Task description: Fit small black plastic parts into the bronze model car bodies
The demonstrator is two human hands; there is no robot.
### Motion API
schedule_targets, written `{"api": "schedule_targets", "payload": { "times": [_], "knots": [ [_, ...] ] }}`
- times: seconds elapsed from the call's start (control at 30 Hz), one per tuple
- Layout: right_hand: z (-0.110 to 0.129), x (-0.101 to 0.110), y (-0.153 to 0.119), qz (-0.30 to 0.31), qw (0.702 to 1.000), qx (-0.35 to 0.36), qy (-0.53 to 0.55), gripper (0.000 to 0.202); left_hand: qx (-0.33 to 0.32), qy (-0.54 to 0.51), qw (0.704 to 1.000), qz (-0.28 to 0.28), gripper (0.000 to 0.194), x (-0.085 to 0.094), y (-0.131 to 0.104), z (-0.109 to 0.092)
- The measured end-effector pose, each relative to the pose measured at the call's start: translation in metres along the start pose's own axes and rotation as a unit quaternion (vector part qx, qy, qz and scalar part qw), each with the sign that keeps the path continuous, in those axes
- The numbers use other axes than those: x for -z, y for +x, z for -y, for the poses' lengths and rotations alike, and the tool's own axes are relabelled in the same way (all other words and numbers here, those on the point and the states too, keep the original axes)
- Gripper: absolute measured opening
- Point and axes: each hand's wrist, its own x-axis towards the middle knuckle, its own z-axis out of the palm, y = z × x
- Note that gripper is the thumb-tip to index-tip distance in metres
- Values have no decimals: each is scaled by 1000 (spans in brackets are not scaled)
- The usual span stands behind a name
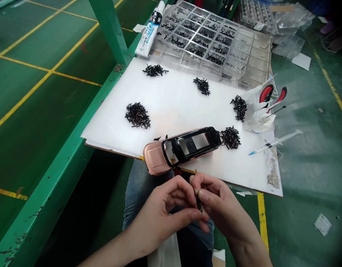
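Note:
My left hand (171, 211) and my right hand (216, 202) meet over my lap, just in front of the board's near edge. Both are closed in a pinch on a small black part (199, 204), partly hidden by the fingers; its exact kind cannot be made out. Just beyond the hands lies a model car body (156, 157), rose-gold with a black roof and open window spaces. It rests tilted on the near edge of a white board (176, 111). A pile of small black parts (231, 138) touches or nearly touches its rear end.
More black heaps lie on the board, including one at left (138, 115). A divided transparent tray (195, 33) and a glue tube (150, 31) are at the back. At right are red-handled pliers (266, 94) in a holder and a syringe-like applicator (276, 142). A green frame (65, 159) runs along the left.

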Motion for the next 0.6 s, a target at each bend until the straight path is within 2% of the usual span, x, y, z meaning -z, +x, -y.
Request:
{"api": "schedule_targets", "payload": {
  "times": [0.1, 0.27, 0.37, 0.47, 0.53, 0.6],
  "knots": [
    [1, -2, 0, 14, 999, 7, 31, 25, -6, -56, 997, 43, 31, 2, 0, 2],
    [2, -5, 1, 37, 998, 35, 39, 21, 11, -36, 998, 41, 35, 6, 1, 3],
    [4, -4, 1, 54, 998, 37, 21, 22, 11, -63, 996, 64, 32, 7, 1, 5],
    [4, -1, 0, 44, 998, 36, -5, 23, 10, -83, 993, 85, 31, 6, 1, 7],
    [3, 1, 0, 42, 998, 35, -6, 22, 17, -83, 993, 81, 32, 6, 1, 8],
    [3, 2, -1, 41, 998, 41, -11, 23, 4, -40, 998, 48, 32, 6, 0, 6]
  ]
}}
